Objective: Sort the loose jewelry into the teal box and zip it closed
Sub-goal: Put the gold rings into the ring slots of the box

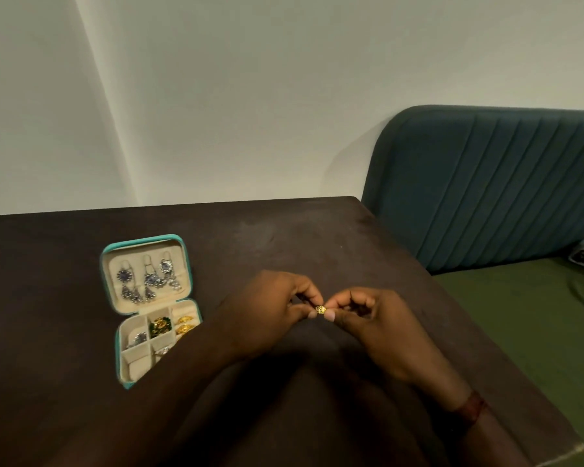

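The teal box lies open on the dark table, left of my hands. Its lid half holds several silver earrings. The compartment half holds gold pieces, a green and gold piece and silver pieces; my left forearm hides its near right corner. A small gold jewelry piece is pinched between the fingertips of my left hand and my right hand, just above the table, right of the box.
A teal ribbed headboard and a green bed cover lie beyond the table's right edge. A pale wall stands behind the table. A red band circles my right wrist.
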